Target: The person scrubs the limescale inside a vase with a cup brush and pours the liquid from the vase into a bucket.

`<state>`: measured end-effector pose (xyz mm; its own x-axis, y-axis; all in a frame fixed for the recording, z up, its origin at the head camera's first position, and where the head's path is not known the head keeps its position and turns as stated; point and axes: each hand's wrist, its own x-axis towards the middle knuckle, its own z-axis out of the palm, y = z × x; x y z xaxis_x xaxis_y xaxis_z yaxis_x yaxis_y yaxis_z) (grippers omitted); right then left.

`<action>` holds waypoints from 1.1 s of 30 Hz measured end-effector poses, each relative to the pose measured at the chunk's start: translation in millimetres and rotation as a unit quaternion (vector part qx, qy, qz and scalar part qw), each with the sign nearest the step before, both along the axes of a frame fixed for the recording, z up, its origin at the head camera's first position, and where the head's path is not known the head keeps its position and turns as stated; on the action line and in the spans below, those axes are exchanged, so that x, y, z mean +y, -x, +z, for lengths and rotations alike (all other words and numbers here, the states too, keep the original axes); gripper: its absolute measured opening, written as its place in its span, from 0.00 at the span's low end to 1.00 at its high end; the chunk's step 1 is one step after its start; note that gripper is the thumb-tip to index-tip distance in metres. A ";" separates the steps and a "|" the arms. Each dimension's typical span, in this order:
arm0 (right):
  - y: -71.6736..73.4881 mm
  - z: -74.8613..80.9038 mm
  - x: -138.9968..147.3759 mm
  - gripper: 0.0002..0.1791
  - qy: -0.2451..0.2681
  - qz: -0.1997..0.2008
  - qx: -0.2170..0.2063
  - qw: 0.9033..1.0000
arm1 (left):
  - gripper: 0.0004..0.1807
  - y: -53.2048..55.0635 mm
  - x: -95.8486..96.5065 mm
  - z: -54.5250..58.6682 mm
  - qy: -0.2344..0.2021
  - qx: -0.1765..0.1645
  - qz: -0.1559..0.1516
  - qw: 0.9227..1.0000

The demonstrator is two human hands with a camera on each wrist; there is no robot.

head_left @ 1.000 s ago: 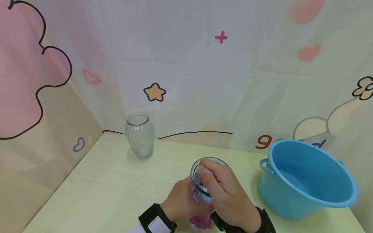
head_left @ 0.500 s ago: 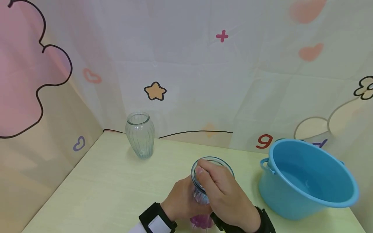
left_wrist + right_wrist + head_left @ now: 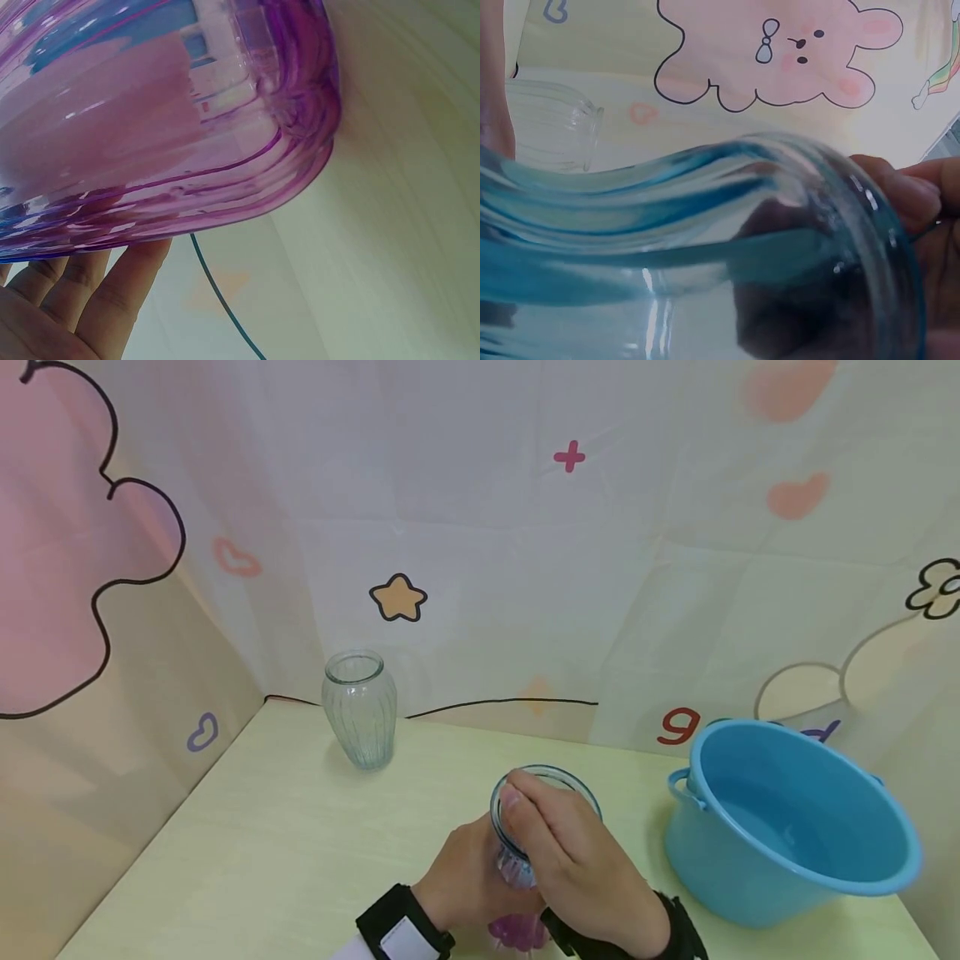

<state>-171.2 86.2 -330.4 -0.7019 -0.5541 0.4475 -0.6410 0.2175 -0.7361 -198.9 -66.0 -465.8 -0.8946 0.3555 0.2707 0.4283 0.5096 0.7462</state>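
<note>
A ribbed glass vase (image 3: 519,932), bluish at the top and purple-pink at the base, stands at the table's front. My left hand (image 3: 472,877) grips its body from the left; in the left wrist view, fingers (image 3: 120,300) lie along the far side. My right hand (image 3: 577,852) is at the mouth, with thumb and index finger curled together. In the right wrist view, fingers show dark through the glass, by a long teal-blue strip (image 3: 667,270) that looks like a handle. A pale block-like shape (image 3: 97,112) shows through the purple glass; its kind is unclear.
A clear ribbed glass vase (image 3: 360,714) stands upright at the back left of the pale table (image 3: 300,843). At the right is a light blue bucket (image 3: 742,877). A printed cloth backdrop (image 3: 480,527) hangs behind the table.
My right hand has shifted slightly left and down at the vase mouth over the last second. The left hand keeps its grip; clear vase and bucket stay put.
</note>
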 end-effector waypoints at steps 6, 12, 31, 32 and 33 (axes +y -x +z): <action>-0.5 0.1 0.4 0.16 0.007 -0.009 0.005 1.000 | 0.37 1.0 -0.2 -0.2 -0.005 0.013 -0.006 1.000; 0.5 -1.3 -0.6 0.16 0.031 -0.010 0.007 0.999 | 0.35 0.7 0.1 -0.4 -0.011 0.006 -0.008 1.000; -1.8 0.5 1.3 0.07 0.180 0.013 0.047 0.982 | 0.42 3.2 1.7 3.5 -0.016 -0.077 -0.009 0.997; -2.1 0.4 1.4 0.07 0.184 0.019 0.049 0.982 | 0.42 3.1 1.5 3.9 -0.017 -0.079 -0.009 0.997; -2.3 0.2 1.4 0.06 0.186 0.024 0.052 0.981 | 0.42 2.9 1.4 4.2 -0.018 -0.082 -0.010 0.996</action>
<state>-168.9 87.6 -330.2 -0.6191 -0.3692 0.6931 -0.7197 -0.0862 -0.6889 -201.8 -64.6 -461.6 -0.9209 0.3658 0.1349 0.3091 0.4742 0.8244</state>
